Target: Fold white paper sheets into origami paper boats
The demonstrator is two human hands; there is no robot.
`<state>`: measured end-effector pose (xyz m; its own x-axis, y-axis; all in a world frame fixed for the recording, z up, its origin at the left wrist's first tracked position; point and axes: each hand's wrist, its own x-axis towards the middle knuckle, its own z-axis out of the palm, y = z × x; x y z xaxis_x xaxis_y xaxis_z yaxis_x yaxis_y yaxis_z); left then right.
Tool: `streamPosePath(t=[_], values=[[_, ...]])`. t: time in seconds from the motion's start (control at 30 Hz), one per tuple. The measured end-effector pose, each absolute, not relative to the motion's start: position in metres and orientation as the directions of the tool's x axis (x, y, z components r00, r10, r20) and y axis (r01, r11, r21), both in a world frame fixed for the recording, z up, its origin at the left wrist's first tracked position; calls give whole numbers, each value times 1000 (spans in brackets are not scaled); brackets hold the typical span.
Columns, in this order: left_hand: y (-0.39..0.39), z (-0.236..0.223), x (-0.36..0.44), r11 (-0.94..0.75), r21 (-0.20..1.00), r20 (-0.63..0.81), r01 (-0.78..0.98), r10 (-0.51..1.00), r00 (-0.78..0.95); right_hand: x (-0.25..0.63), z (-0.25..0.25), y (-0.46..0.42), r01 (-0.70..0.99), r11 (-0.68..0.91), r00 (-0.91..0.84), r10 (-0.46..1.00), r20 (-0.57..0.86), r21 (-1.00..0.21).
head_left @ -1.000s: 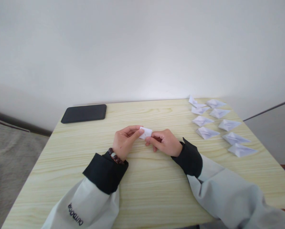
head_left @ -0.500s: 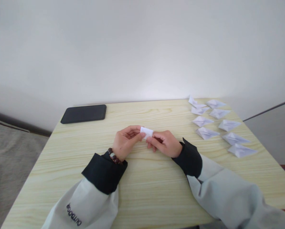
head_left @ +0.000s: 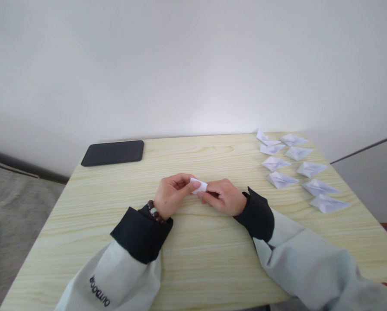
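Observation:
A small folded piece of white paper (head_left: 202, 187) is held between my two hands above the middle of the table. My left hand (head_left: 174, 194) pinches its left side, thumb on top and fingers behind. At the lower right edge, the thumb and curled fingers of my right hand (head_left: 223, 197) close on the same paper. Much of the paper is covered by my fingers, so its exact folded shape is hard to see. A beaded bracelet (head_left: 155, 212) circles my left wrist.
Several folded white paper boats (head_left: 282, 179) stand in two columns on the right of the wooden table (head_left: 199, 259). A black phone-like slab (head_left: 113, 153) lies at the back left. A white wall (head_left: 193, 69) rises directly behind the table.
The paper has tilted and dropped slightly toward me, and my left thumb has slid further over it. Both hands keep hold of it; the boats and black slab stay put.

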<state>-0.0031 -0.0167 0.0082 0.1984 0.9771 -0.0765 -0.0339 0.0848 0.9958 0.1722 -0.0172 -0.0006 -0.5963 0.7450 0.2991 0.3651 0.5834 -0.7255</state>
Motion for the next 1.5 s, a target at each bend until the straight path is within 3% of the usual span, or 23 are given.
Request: streamPosePath(t=[0.13, 0.33, 0.5, 0.8, 0.93, 1.07, 1.23, 1.5], values=[[-16, 9, -3, 91, 996, -88, -10, 982, 169, 172, -2, -18, 373, 586, -589, 748, 304, -719], [-14, 7, -5, 91, 996, -89, 3, 965, 246, 173, 3, -20, 351, 436, -485, 842, 237, -829], [-15, 5, -5, 56, 998, -54, -2, 982, 180, 175, 1, -20, 314, 414, -472, 849, 238, -854], [-20, 11, -7, -181, 937, 89, 300, 951, 295, 171, 2, -20, 367, 535, -478, 810, 339, -761], [-19, 9, -5, -58, 977, 1, 206, 964, 264, 172, 3, -18, 406, 568, -456, 805, 380, -716], [-19, 6, -3, 69, 993, -92, 92, 956, 278, 172, 1, -19, 393, 446, -351, 881, 318, -804], [-20, 5, -6, 82, 982, -144, 171, 908, 392, 172, 0, -20, 369, 401, -315, 903, 292, -838], [-20, 9, -6, 52, 976, -139, 213, 896, 421, 173, 0, -17, 302, 398, -400, 878, 264, -866]])
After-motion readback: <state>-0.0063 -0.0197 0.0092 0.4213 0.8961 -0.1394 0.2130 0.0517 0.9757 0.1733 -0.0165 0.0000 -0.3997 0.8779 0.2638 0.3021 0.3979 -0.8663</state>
